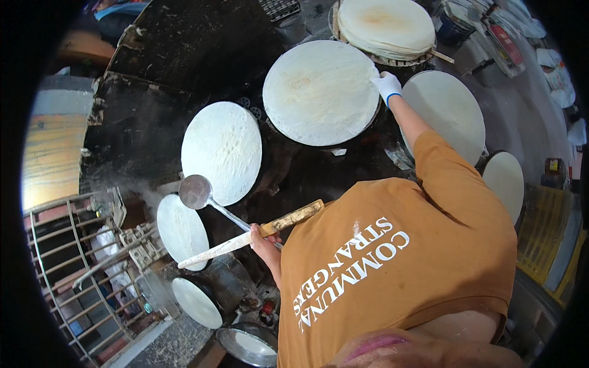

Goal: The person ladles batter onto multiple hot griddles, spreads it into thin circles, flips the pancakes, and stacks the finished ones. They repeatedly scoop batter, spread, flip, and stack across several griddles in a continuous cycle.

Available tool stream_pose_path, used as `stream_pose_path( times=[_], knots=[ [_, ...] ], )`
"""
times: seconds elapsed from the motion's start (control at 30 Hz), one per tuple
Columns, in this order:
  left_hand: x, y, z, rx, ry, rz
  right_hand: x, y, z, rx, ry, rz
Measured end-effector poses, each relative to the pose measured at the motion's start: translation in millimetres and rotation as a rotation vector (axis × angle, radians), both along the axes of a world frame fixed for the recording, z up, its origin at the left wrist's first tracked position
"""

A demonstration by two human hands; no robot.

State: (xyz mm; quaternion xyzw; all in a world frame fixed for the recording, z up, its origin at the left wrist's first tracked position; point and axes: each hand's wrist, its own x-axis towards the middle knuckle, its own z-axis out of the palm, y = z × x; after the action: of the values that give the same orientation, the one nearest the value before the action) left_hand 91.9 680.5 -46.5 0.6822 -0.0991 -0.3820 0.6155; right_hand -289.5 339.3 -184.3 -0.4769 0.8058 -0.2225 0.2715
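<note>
In my left hand [266, 247] are a metal ladle [195, 192] and a long flat spatula [216, 250] with a worn wooden handle and a white-coated blade. The ladle's round bowl overlaps the lower edge of a white round sheet of batter [225, 147] on a griddle. My right hand [387, 86], in a white glove with a blue cuff, reaches forward. Its fingers pinch the right edge of a large round flatbread [317, 96], pale with a faint browned patch. This flatbread lies on its round griddle, whose dark rim shows at the lower right.
A stack of round flatbreads [386, 25] rests on a rack at the back. More batter-covered rounds curve along the left [183, 232] and right [444, 115]. A metal bowl [246, 345] holds white liquid at lower left, near a metal grille [73, 271]. Steam rises there.
</note>
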Motion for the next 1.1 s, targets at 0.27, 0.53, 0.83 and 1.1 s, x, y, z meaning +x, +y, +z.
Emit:
stream_pose_path(
  times=[0.27,0.53,0.83,1.1],
  knots=[
    [5.9,9.8,7.5,-0.044,-0.046,0.084,20.7,-7.2,24.5,-0.357,-0.148,-0.061],
    [23.3,10.0,5.2,-0.097,0.0,0.045,47.3,7.8,57.4,-0.452,-0.081,-0.101],
    [40.7,13.2,0.0,-0.086,0.05,0.004,56.6,113.6,75.0,-0.208,-1.214,0.162],
    [28.2,-14.8,18.5,-0.044,0.035,0.026,65.2,76.2,92.5,-0.597,0.734,0.765]
  ],
)
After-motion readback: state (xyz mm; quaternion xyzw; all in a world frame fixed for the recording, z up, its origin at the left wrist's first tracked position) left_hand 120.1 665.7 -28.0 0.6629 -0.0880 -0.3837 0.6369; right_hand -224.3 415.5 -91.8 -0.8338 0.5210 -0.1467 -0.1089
